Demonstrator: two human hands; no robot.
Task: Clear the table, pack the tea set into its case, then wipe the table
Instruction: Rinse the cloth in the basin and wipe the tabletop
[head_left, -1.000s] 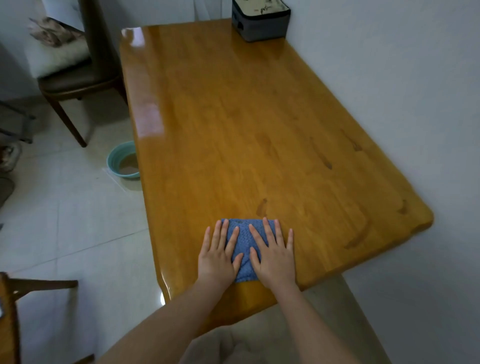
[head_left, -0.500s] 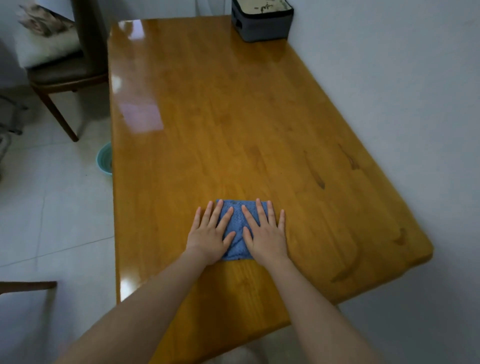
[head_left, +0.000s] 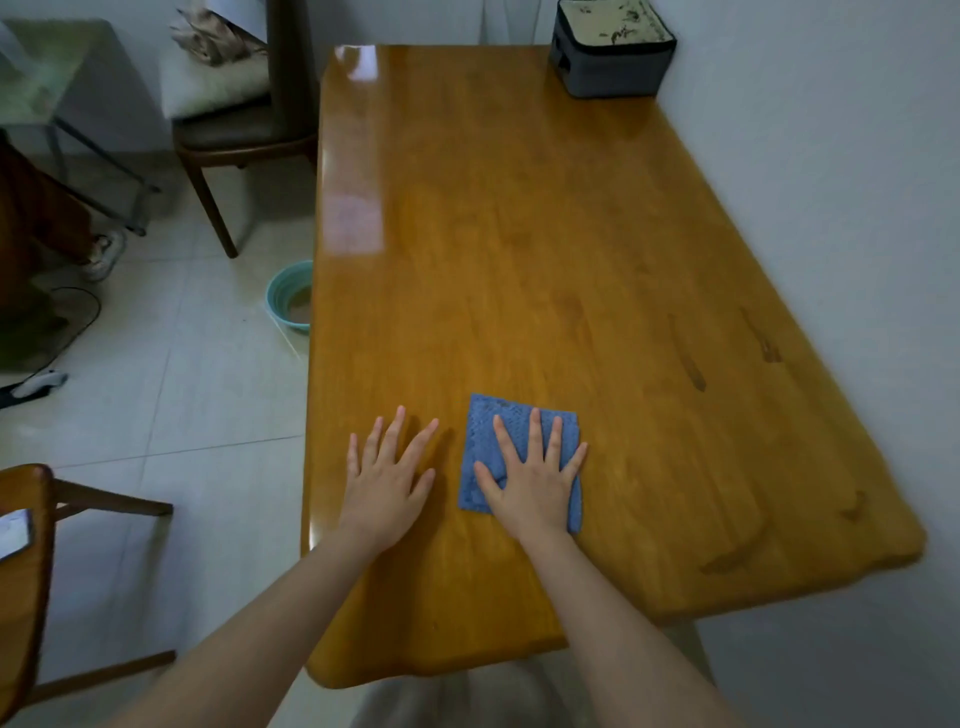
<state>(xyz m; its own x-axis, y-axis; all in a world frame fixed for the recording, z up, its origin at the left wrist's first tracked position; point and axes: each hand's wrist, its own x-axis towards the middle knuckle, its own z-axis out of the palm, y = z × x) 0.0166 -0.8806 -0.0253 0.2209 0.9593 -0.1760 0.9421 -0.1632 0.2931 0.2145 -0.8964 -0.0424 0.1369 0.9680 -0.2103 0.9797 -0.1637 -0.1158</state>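
Note:
A folded blue cloth (head_left: 485, 428) lies on the glossy wooden table (head_left: 519, 234) near its front edge. My right hand (head_left: 532, 473) presses flat on the cloth with fingers spread. My left hand (head_left: 387, 475) lies flat on the bare wood just left of the cloth, fingers straight, not touching it. The grey tea set case (head_left: 613, 49) with a pale printed lid stands closed at the table's far right corner, against the wall.
A white wall runs along the table's right side. A dark chair (head_left: 234, 130) with a cushion stands at the far left. A teal basin (head_left: 290, 304) sits on the floor by the table's left edge. Another wooden chair (head_left: 31, 571) stands at lower left.
Both hands pushed the cloth forward across the table; now my left hand has come off the cloth onto bare wood, while my right hand alone stays on it.

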